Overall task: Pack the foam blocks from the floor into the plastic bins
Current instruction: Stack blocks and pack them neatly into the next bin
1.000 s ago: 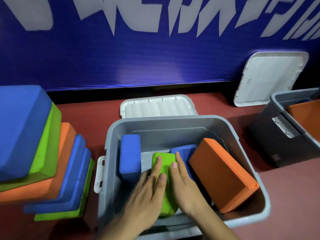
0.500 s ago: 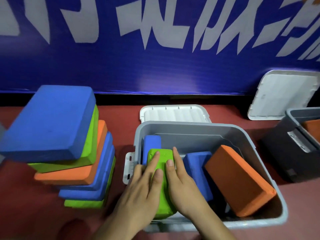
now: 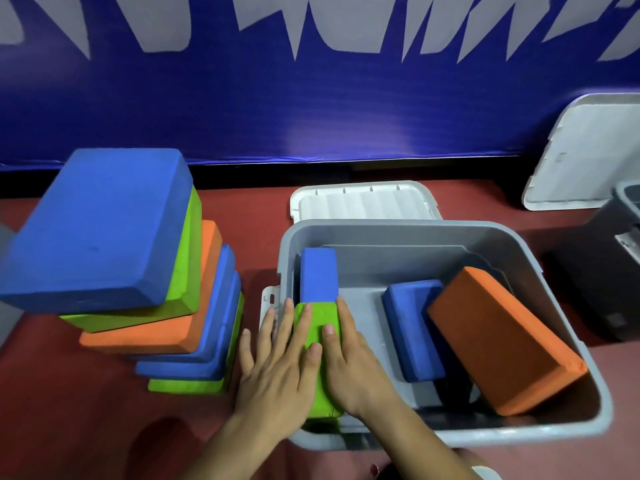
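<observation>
Dark red floor [image 3: 69,410] under a blue banner wall [image 3: 311,109] with large white lettering. In the middle of the floor, a grey rectangular plastic bin [image 3: 398,226] with its lid off.

Inside it, along the left wall, a green foam block [image 3: 317,318] standing on its long edge, end to end with a blue foam block [image 3: 318,275] farther back. Pressed from above by both hands:
- Left hand [image 3: 277,368] flat, fingers straight and spread, some on the green top and the outer ones reaching over the bin's left rim.
- Right hand [image 3: 353,365] flat too, fingers straight, laid along the block's right side.
- Open-palmed on both sides, no curl round the block.

Further right in the bin, a second blue foam block [image 3: 414,327] touching a tilted orange foam block [image 3: 502,344] propped against the right wall.

Just left of the bin, a leaning stack of foam blocks [image 3: 121,244] on the floor: blue on top, then green, orange, two blue, green.

Behind the bin, a white ribbed plastic lid [image 3: 363,202] flat on the floor. At the right edge, another white lid [image 3: 585,150] leaning on the wall, and part of a dark grey bin [image 3: 595,271] below it.
</observation>
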The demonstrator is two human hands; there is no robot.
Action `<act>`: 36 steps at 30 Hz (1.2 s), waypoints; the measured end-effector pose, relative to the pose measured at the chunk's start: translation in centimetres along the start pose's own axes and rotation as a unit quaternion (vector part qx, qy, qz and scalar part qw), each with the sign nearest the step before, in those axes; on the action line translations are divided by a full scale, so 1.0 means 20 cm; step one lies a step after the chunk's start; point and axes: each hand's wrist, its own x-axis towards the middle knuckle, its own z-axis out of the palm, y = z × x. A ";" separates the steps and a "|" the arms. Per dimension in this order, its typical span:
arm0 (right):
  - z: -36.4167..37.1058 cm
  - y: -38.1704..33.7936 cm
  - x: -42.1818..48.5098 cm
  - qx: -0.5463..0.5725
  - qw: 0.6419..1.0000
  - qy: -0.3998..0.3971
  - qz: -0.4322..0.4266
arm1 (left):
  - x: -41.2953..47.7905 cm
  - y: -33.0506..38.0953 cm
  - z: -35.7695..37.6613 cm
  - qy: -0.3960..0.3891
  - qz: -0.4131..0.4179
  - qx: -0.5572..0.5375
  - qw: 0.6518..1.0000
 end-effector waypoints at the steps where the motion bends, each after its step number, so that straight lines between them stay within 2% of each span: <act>1: 0.02 0.02 0.01 0.001 1.000 -0.002 -0.002 | 0.00 -0.01 0.02 -0.004 0.005 0.010 1.000; 6: 0.06 0.07 0.05 0.008 1.000 -0.016 -0.001 | 0.02 -0.04 0.08 -0.017 0.012 0.069 0.997; 9: 0.03 0.07 0.03 0.021 1.000 -0.010 0.005 | 0.02 0.00 0.06 -0.001 0.018 0.065 0.998; 15: -0.05 0.03 0.02 0.062 0.995 0.080 0.023 | 0.14 0.19 -0.01 0.047 0.076 -0.035 0.995; 17: -0.03 0.05 0.08 0.089 0.991 0.090 0.038 | 0.20 0.19 0.03 0.047 0.068 -0.114 0.990; 19: 0.02 0.08 0.14 0.101 0.991 0.080 0.037 | 0.24 0.17 0.07 0.002 0.049 -0.188 0.981; 20: 0.04 0.11 0.17 0.089 0.993 0.070 0.029 | 0.25 0.17 0.08 0.003 0.055 -0.181 0.982; 24: 0.11 0.23 0.24 0.015 0.999 0.049 0.010 | 0.25 0.17 0.09 0.034 0.076 -0.039 0.996; 28: 0.11 0.25 0.20 0.004 0.998 0.027 0.057 | 0.24 0.16 0.16 0.025 0.076 0.012 0.997; 30: 0.09 0.25 0.20 -0.006 0.996 0.003 0.089 | 0.25 0.15 0.21 -0.004 0.058 0.028 0.998; 36: 0.16 0.29 0.27 -0.086 0.990 -0.053 0.096 | 0.28 0.13 0.22 -0.132 0.007 0.035 0.991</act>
